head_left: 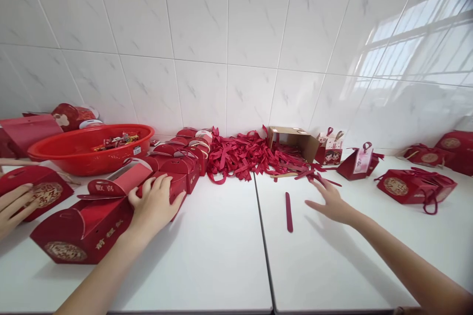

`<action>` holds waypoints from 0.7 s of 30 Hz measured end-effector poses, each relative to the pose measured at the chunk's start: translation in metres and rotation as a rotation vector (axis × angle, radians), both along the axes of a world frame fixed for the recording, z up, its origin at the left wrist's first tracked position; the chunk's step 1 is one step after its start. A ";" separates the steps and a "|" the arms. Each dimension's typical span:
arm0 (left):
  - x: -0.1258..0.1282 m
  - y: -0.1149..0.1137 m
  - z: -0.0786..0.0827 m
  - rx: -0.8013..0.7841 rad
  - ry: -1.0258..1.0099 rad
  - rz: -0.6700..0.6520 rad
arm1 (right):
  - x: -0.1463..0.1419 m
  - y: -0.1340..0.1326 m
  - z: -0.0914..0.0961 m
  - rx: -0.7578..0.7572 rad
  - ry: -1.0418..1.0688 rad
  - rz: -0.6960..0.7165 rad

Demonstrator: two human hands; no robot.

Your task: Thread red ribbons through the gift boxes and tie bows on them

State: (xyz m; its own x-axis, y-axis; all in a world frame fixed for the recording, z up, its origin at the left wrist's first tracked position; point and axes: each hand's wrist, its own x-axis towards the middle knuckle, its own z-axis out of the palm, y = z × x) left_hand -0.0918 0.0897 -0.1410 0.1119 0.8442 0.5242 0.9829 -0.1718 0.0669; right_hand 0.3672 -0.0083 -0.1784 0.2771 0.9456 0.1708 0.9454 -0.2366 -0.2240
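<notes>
1. White table (218,261) has its front edge at 6 o'clock, tiled wall (199,93) at 12 — a wide stretch of top between the hands.
2. Left hand (157,199), 8 o'clock: fingers draped over a red box (179,183), touching; can't tell if they're gripping.
3. Right hand (330,202), 4 o'clock — fingers loosely spread, strip pile (290,166) near the fingertips at 10, single strip (288,211) at 9.
</notes>
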 end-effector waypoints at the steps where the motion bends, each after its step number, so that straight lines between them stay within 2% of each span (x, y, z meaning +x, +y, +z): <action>1: -0.001 -0.001 0.000 0.001 0.002 -0.009 | -0.016 0.001 0.002 -0.095 0.042 0.046; 3: -0.004 -0.002 -0.002 0.016 0.007 -0.031 | -0.044 0.003 0.008 -0.244 0.103 0.157; 6: -0.009 -0.007 -0.005 0.030 -0.001 -0.070 | -0.069 0.005 0.013 -0.382 0.138 0.281; 9: -0.010 -0.016 -0.008 0.028 -0.038 -0.133 | -0.081 0.016 0.007 -0.433 0.142 0.342; 11: -0.005 -0.025 -0.011 0.019 -0.060 -0.202 | -0.087 0.028 -0.004 -0.413 0.155 0.358; 14: 0.015 -0.034 -0.014 -0.018 -0.076 -0.365 | -0.098 0.058 -0.022 -0.222 0.315 0.324; 16: 0.036 -0.031 -0.016 -0.047 -0.076 -0.510 | -0.108 0.083 -0.030 -0.044 0.445 0.271; 18: 0.060 -0.014 -0.020 -0.033 -0.089 -0.650 | -0.119 0.112 -0.033 0.088 0.512 0.208; 21: 0.091 0.032 -0.031 0.102 -0.198 -0.788 | -0.134 0.152 -0.032 0.298 0.622 0.103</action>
State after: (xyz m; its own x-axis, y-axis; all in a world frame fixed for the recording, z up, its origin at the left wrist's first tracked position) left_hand -0.0009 0.1215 -0.1725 0.5496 0.5031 0.6669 0.5423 -0.8221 0.1733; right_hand 0.2337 0.1436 -0.2101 0.3193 0.9096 0.2658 0.6349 0.0029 -0.7726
